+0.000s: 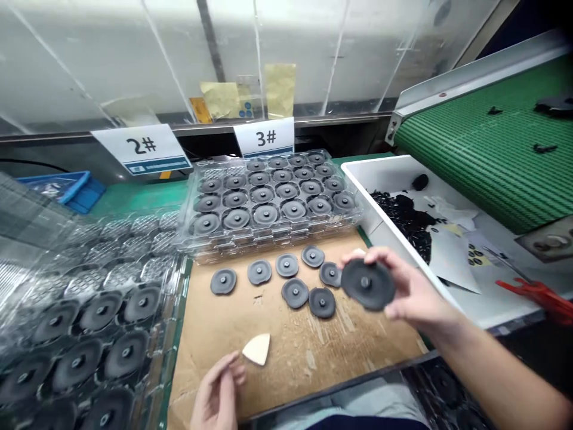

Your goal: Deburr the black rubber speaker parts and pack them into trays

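Observation:
My right hand grips a round black disc by its edge, raised above the cardboard sheet. A small stud stands at the disc's centre, and a pale bit shows at the fingertips behind its upper rim. Low on the cardboard, my left hand has loosely curled fingers with nothing seen in them. Just beyond its fingertips lies a cream-white triangular pad. Several similar black discs lie loose in the middle of the cardboard, one of them a disc near the held one.
A clear plastic tray of black discs stands behind the cardboard; another tray, partly filled, is at left. On the right are a white bin with black scraps, red-handled pliers and a green conveyor. Signs read 2# and 3#.

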A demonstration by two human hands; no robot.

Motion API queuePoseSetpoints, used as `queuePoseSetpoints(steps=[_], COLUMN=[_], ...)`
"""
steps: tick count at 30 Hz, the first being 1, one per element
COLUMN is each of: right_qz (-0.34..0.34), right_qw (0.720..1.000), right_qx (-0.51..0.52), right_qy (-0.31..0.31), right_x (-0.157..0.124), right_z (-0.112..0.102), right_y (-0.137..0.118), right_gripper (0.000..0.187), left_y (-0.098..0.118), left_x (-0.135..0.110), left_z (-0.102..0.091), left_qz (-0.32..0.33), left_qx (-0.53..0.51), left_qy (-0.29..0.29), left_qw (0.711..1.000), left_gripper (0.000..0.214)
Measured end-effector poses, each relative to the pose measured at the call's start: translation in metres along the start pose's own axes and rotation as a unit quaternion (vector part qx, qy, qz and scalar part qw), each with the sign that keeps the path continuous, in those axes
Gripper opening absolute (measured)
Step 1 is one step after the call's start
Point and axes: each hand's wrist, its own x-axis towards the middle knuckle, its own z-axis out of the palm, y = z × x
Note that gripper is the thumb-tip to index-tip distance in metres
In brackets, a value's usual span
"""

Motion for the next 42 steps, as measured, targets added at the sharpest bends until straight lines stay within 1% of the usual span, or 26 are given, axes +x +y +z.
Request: queuePoseSetpoints(steps=[2,4,6,8,9,11,12,13,14,17,21,25,26,27,28,29,30,31,32,33,34,35,36,37,40,42], right_qz=[0.013,0.026,0.042,0.063,0.076,0.106,0.123,0.14,0.158,0.211,0.261,0.271,0.27,0.267,0.256,0.231,0.19,0.138,0.083,0.037,0.005,-0.01,-0.014,-0.013,-0.019,-0.026], right_qw=[0.996,0.989,0.982,0.972,0.965,0.948,0.941,0.935,0.929,0.917,0.915,0.935,0.943,0.952,0.961,0.97,0.977,0.973,0.956,0.931,0.906,0.889,0.884,0.884,0.881,0.886], right_qx=[0.081,0.138,0.181,0.228,0.252,0.298,0.315,0.326,0.334,0.338,0.3,0.221,0.189,0.15,0.103,0.04,-0.05,-0.158,-0.265,-0.354,-0.417,-0.45,-0.46,-0.459,-0.464,-0.454], right_qy=[-0.038,-0.044,-0.025,0.005,0.018,0.026,0.023,0.018,0.013,0.03,0.063,0.06,0.042,0.012,-0.026,-0.06,-0.084,-0.094,-0.091,-0.083,-0.077,-0.077,-0.081,-0.085,-0.084,-0.088], right_x=[-0.023,-0.037,-0.046,-0.05,-0.052,-0.055,-0.056,-0.058,-0.06,-0.066,-0.073,-0.074,-0.072,-0.07,-0.066,-0.062,-0.057,-0.051,-0.044,-0.038,-0.032,-0.026,-0.021,-0.016,-0.003,0.004], right_z=[0.031,0.058,0.08,0.101,0.11,0.127,0.134,0.142,0.148,0.166,0.185,0.193,0.191,0.188,0.183,0.177,0.17,0.164,0.158,0.154,0.151,0.149,0.15,0.151,0.158,0.16], right_y=[0.016,0.031,0.04,0.044,0.044,0.041,0.04,0.04,0.04,0.045,0.057,0.066,0.068,0.07,0.071,0.073,0.076,0.079,0.084,0.091,0.098,0.107,0.116,0.124,0.14,0.14], right_gripper=[0.056,0.065,0.071,0.071,0.07,0.063,0.06,0.056,0.054,0.058,0.065,0.061,0.061,0.059,0.058,0.055,0.053,0.05,0.048,0.045,0.044,0.043,0.042,0.041,0.036,0.03], left_y=[0.029,0.051,0.061,0.058,0.052,0.039,0.033,0.027,0.022,0.014,0.007,-0.003,-0.004,-0.004,-0.002,0.002,0.007,0.012,0.018,0.023,0.027,0.031,0.032,0.033,0.033,0.033], left_x=[-0.014,-0.031,-0.046,-0.057,-0.061,-0.065,-0.066,-0.066,-0.066,-0.062,-0.056,-0.055,-0.055,-0.055,-0.054,-0.053,-0.05,-0.047,-0.044,-0.041,-0.038,-0.035,-0.034,-0.033,-0.035,-0.038], left_z=[0.015,0.029,0.037,0.038,0.036,0.031,0.028,0.025,0.022,0.012,0.001,-0.004,-0.005,-0.007,-0.009,-0.013,-0.017,-0.023,-0.028,-0.034,-0.039,-0.044,-0.047,-0.049,-0.048,-0.044], left_qz=[-0.023,-0.032,0.023,0.151,0.237,0.397,0.449,0.48,0.49,0.475,0.471,0.438,0.419,0.377,0.308,0.212,0.099,-0.015,-0.111,-0.183,-0.232,-0.264,-0.283,-0.294,-0.296,-0.292], left_qx=[-0.077,-0.133,-0.141,-0.09,-0.051,0.031,0.064,0.091,0.112,0.136,0.143,0.143,0.137,0.117,0.076,0.013,-0.072,-0.166,-0.259,-0.339,-0.399,-0.441,-0.468,-0.485,-0.505,-0.514], left_qy=[-0.057,-0.086,-0.099,-0.065,-0.04,0.001,0.015,0.028,0.041,0.071,0.027,0.001,-0.002,-0.001,-0.002,-0.002,-0.004,-0.01,-0.022,-0.041,-0.06,-0.075,-0.087,-0.092,-0.096,-0.099], left_qw=[0.995,0.987,0.985,0.982,0.969,0.917,0.891,0.872,0.863,0.866,0.87,0.887,0.898,0.919,0.948,0.977,0.992,0.986,0.959,0.922,0.885,0.854,0.832,0.819,0.805,0.8], left_gripper=[0.015,0.014,0.015,0.024,0.031,0.044,0.049,0.051,0.052,0.049,0.053,0.063,0.065,0.065,0.064,0.063,0.061,0.059,0.058,0.058,0.059,0.061,0.063,0.064,0.058,0.049])
